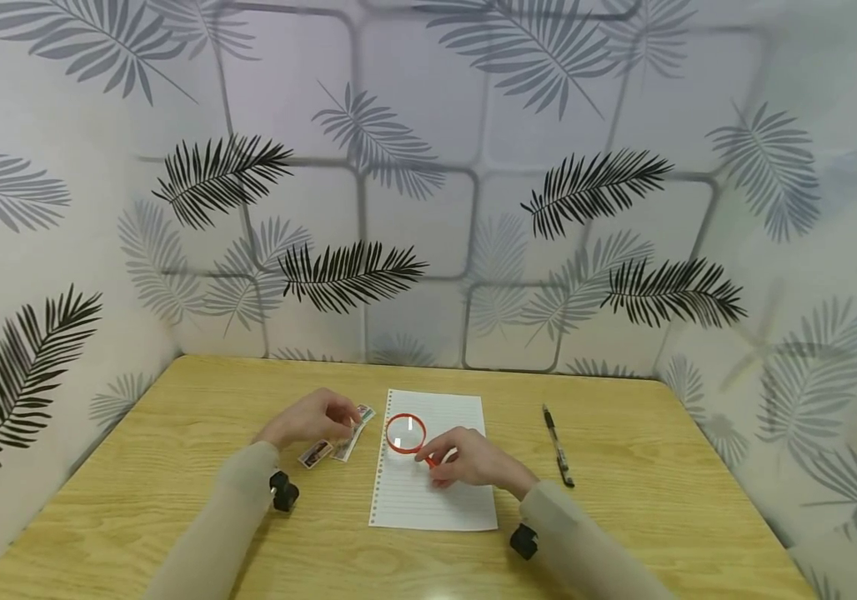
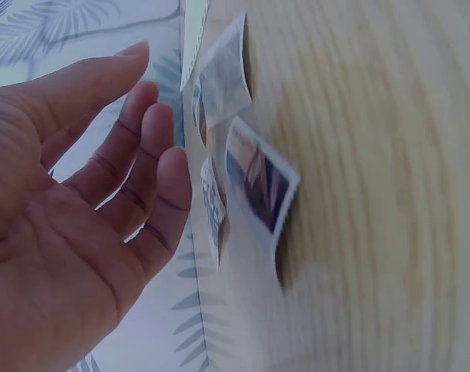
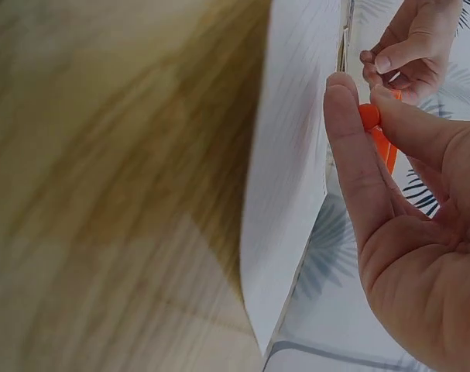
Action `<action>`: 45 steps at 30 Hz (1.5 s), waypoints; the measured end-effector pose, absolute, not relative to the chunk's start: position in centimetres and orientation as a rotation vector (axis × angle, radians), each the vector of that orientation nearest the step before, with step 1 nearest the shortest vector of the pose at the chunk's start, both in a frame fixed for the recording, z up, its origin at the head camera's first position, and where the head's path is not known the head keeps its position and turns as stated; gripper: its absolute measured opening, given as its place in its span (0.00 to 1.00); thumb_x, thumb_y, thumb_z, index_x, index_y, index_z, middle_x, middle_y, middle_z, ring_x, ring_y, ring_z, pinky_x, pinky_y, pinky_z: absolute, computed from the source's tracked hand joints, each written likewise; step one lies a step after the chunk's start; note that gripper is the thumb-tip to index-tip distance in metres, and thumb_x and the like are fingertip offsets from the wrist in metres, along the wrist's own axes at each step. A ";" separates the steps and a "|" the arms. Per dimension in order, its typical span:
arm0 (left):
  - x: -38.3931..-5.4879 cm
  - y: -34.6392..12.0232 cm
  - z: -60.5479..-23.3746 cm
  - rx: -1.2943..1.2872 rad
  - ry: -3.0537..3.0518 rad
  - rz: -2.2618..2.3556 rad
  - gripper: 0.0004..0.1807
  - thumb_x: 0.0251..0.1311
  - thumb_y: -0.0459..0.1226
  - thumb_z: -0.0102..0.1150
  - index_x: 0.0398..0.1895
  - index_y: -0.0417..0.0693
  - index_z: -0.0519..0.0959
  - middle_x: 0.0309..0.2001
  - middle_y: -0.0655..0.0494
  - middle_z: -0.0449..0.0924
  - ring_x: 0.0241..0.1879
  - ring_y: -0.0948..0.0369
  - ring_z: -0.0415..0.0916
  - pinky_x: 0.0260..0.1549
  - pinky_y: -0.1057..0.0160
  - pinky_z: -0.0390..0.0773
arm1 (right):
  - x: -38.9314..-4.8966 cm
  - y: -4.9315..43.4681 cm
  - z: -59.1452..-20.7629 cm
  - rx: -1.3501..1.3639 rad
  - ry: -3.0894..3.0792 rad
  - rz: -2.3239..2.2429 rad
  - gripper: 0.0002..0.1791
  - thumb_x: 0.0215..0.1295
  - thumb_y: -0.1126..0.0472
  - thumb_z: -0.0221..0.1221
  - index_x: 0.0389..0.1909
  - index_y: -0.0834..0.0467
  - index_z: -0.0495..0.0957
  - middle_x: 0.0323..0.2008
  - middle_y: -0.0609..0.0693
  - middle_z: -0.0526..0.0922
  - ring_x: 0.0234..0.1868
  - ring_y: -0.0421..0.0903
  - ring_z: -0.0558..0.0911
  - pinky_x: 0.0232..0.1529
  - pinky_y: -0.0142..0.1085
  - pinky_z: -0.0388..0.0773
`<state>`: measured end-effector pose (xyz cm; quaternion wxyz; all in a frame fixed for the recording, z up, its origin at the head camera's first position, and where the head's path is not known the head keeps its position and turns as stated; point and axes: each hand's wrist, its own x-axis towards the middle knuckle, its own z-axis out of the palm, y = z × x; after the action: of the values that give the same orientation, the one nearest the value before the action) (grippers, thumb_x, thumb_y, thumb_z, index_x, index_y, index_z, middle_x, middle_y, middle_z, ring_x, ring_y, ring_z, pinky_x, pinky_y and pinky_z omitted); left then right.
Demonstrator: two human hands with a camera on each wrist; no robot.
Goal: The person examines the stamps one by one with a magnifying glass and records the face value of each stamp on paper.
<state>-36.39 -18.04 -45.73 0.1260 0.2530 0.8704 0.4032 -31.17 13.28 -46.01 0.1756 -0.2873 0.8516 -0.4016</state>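
My right hand pinches the handle of a red-rimmed magnifying glass between thumb and fingers. Its round lens is over the left part of a lined, hole-punched sheet of paper. In the right wrist view the orange handle shows between thumb and fingertips. To the left, my left hand hovers with loosely bent fingers and holds nothing. Several small postage stamps lie on the table beneath and beside it. One stamp with a dark picture appears in the left wrist view, slightly curled, apart from the fingers.
A black pen lies on the wooden table, right of the paper. Leaf-patterned walls rise behind the table and at both sides. Each wrist carries a small black camera.
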 end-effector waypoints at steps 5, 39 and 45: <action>-36.4 -16.7 -45.8 0.757 2.516 1.214 0.12 0.58 0.29 0.64 0.45 0.37 0.82 0.35 0.51 0.81 0.34 0.62 0.73 0.34 0.65 0.75 | -31.3 14.0 -46.3 -0.814 2.473 -1.143 0.14 0.60 0.68 0.65 0.48 0.61 0.85 0.37 0.55 0.84 0.33 0.41 0.82 0.32 0.32 0.82; -35.1 -12.0 -46.4 0.689 2.442 1.155 0.28 0.49 0.26 0.71 0.57 0.42 0.78 0.53 0.45 0.78 0.52 0.52 0.74 0.53 0.52 0.75 | -33.1 20.7 -46.8 -0.386 2.738 -1.198 0.14 0.56 0.64 0.70 0.44 0.61 0.84 0.34 0.51 0.83 0.31 0.43 0.78 0.30 0.34 0.78; -34.8 -11.4 -46.5 0.675 2.517 1.034 0.30 0.46 0.26 0.73 0.57 0.42 0.78 0.53 0.48 0.76 0.48 0.55 0.71 0.52 0.53 0.73 | -33.2 21.8 -46.8 -0.361 2.776 -1.157 0.14 0.54 0.64 0.71 0.43 0.61 0.85 0.33 0.52 0.84 0.30 0.42 0.79 0.30 0.33 0.77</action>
<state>-34.84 -11.42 -46.45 0.1681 0.2374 0.8850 0.3636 -33.16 21.78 -46.82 0.0564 -0.1189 0.9149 -0.3815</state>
